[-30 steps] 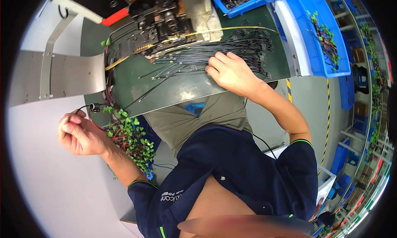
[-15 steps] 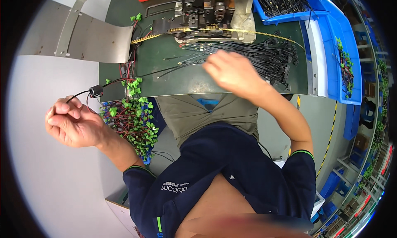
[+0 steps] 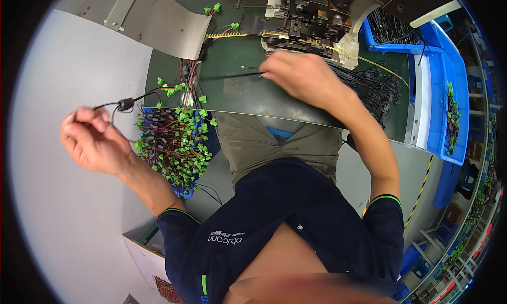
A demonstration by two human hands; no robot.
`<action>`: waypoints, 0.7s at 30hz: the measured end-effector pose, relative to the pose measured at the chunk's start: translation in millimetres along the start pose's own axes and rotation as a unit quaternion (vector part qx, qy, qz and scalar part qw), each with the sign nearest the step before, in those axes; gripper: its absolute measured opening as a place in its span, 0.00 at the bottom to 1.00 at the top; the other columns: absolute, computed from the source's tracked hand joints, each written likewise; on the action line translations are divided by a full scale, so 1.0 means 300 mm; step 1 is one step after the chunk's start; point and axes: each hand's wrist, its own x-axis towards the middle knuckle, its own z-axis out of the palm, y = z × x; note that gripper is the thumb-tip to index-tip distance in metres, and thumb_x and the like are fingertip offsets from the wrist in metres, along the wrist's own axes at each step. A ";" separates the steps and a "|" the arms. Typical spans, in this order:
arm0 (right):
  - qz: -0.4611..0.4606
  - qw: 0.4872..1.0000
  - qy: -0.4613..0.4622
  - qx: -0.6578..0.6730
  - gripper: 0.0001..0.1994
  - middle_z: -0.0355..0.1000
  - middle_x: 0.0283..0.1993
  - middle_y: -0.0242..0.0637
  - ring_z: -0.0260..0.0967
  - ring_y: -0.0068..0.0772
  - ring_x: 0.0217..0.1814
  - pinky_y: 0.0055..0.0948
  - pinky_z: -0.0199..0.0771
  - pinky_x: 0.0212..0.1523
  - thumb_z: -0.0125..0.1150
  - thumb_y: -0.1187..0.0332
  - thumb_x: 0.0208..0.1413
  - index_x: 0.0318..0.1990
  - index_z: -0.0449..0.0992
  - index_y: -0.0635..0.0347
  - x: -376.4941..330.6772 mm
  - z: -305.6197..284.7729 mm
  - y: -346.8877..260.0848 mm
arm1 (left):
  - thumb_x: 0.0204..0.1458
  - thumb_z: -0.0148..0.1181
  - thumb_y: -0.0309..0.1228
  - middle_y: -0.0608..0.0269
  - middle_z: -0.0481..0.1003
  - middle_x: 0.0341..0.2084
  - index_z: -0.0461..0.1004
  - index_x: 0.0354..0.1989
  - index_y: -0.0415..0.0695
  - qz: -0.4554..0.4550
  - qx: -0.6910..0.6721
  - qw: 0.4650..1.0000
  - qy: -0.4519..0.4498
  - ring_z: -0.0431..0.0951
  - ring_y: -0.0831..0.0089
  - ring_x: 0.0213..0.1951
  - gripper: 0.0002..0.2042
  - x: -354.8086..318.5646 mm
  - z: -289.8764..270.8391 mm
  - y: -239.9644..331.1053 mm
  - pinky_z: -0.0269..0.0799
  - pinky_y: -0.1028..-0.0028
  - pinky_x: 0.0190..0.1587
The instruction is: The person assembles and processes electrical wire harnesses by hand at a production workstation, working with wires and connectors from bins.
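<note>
My left hand, out past the bench's left edge, has its fingers closed on a thin black cable. A black cylindrical core sits on that cable just beside the fingers. Over the bench, my right hand pinches the end of a black wire. That wire runs left, blurred, toward the core; whether it is the same cable I cannot tell for certain. Beneath and beside my right hand lies a bundle of black cables, partly covered by the hand and forearm.
A press-like machine with a yellow terminal strip stands behind my right hand. Red-black wires with green connectors hang at the bench's left front. A curved metal guide is far left; blue bins line the right.
The whole view has shifted, with bench and machine appearing farther right. My right hand now pinches a wire drawn out leftward from it. My left hand keeps hold of the cable.
</note>
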 end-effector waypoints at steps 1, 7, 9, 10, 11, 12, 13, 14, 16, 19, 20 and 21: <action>0.012 0.997 0.043 0.059 0.06 0.78 0.40 0.35 0.80 0.45 0.38 0.40 0.82 0.36 0.67 0.68 0.62 0.42 0.78 0.58 -0.020 -0.038 0.007 | 0.76 0.47 0.31 0.50 0.77 0.32 0.74 0.51 0.37 -0.015 0.012 0.999 -0.038 0.66 0.74 0.25 0.11 -0.016 0.014 -0.018 0.70 0.68 0.30; 0.186 0.936 0.176 0.240 0.05 0.84 0.42 0.41 0.83 0.25 0.36 0.21 0.81 0.32 0.62 0.77 0.67 0.42 0.82 0.70 -0.156 -0.161 0.023 | 0.76 0.46 0.33 0.58 0.72 0.27 0.74 0.48 0.39 0.086 -0.049 0.994 -0.036 0.63 0.74 0.25 0.12 -0.003 0.086 0.000 0.68 0.70 0.28; 0.221 0.904 0.228 0.288 0.07 0.84 0.42 0.42 0.84 0.25 0.37 0.20 0.81 0.31 0.60 0.76 0.70 0.42 0.82 0.71 -0.186 -0.164 0.026 | 0.76 0.46 0.34 0.66 0.65 0.23 0.75 0.47 0.40 0.055 -0.053 0.996 0.037 0.57 0.75 0.24 0.12 -0.005 0.120 0.006 0.61 0.74 0.26; 0.223 0.893 0.247 0.303 0.08 0.84 0.42 0.43 0.84 0.26 0.37 0.20 0.81 0.31 0.59 0.75 0.70 0.43 0.82 0.72 -0.198 -0.164 0.027 | 0.76 0.47 0.35 0.67 0.64 0.23 0.75 0.47 0.40 0.041 -0.062 0.997 -0.013 0.56 0.75 0.24 0.12 -0.010 0.141 -0.004 0.59 0.74 0.26; 0.221 0.881 0.267 0.322 0.09 0.85 0.42 0.44 0.84 0.26 0.37 0.20 0.80 0.31 0.58 0.74 0.71 0.43 0.82 0.72 -0.208 -0.163 0.028 | 0.76 0.48 0.36 0.67 0.64 0.23 0.75 0.46 0.41 0.037 -0.062 0.997 -0.027 0.56 0.76 0.24 0.12 -0.012 0.160 -0.015 0.56 0.75 0.25; 0.228 0.880 0.271 0.316 0.09 0.85 0.42 0.44 0.84 0.26 0.37 0.20 0.80 0.31 0.58 0.74 0.71 0.44 0.82 0.72 -0.214 -0.164 0.030 | 0.76 0.48 0.36 0.68 0.63 0.22 0.75 0.46 0.41 0.029 -0.058 0.995 -0.071 0.55 0.76 0.24 0.13 -0.013 0.175 -0.023 0.54 0.75 0.25; 0.234 0.877 0.281 0.313 0.09 0.85 0.42 0.44 0.84 0.27 0.37 0.20 0.81 0.31 0.58 0.73 0.72 0.45 0.82 0.72 -0.220 -0.165 0.030 | 0.75 0.51 0.37 0.68 0.63 0.23 0.76 0.45 0.42 0.051 -0.070 0.993 -0.077 0.54 0.76 0.24 0.12 -0.009 0.172 -0.004 0.52 0.76 0.26; 0.243 0.872 0.291 0.310 0.09 0.85 0.42 0.45 0.84 0.27 0.36 0.21 0.81 0.31 0.58 0.73 0.72 0.45 0.82 0.72 -0.225 -0.166 0.029 | 0.74 0.51 0.37 0.68 0.63 0.23 0.76 0.45 0.42 0.054 -0.100 0.993 -0.014 0.54 0.76 0.24 0.12 -0.002 0.164 0.017 0.51 0.76 0.26; 0.236 0.853 0.311 0.346 0.09 0.84 0.43 0.47 0.84 0.30 0.38 0.23 0.82 0.33 0.57 0.74 0.72 0.48 0.80 0.73 -0.230 -0.167 0.028 | 0.74 0.52 0.36 0.68 0.63 0.23 0.77 0.45 0.43 0.082 -0.140 0.984 0.073 0.53 0.76 0.24 0.11 0.016 0.135 0.068 0.51 0.75 0.26; 0.216 0.836 0.322 0.389 0.10 0.82 0.47 0.53 0.84 0.37 0.42 0.28 0.84 0.38 0.54 0.75 0.73 0.51 0.77 0.74 -0.234 -0.172 0.035 | 0.70 0.54 0.30 0.69 0.63 0.22 0.76 0.43 0.40 0.025 -0.085 0.996 -0.010 0.54 0.76 0.23 0.08 0.021 0.092 0.113 0.52 0.76 0.26; 0.205 0.832 0.322 0.402 0.10 0.82 0.47 0.53 0.84 0.38 0.42 0.28 0.84 0.39 0.54 0.74 0.73 0.51 0.77 0.74 -0.234 -0.170 0.037 | 0.70 0.54 0.29 0.69 0.63 0.22 0.76 0.43 0.39 -0.019 -0.031 0.999 0.005 0.54 0.77 0.22 0.07 0.015 0.084 0.120 0.52 0.75 0.26; 0.194 0.827 0.326 0.415 0.10 0.82 0.48 0.53 0.84 0.38 0.43 0.29 0.84 0.40 0.53 0.74 0.74 0.51 0.76 0.74 -0.234 -0.167 0.039 | 0.66 0.54 0.24 0.69 0.62 0.20 0.75 0.44 0.35 -0.103 -0.002 0.987 -0.123 0.55 0.77 0.21 0.05 0.001 0.084 0.120 0.52 0.73 0.24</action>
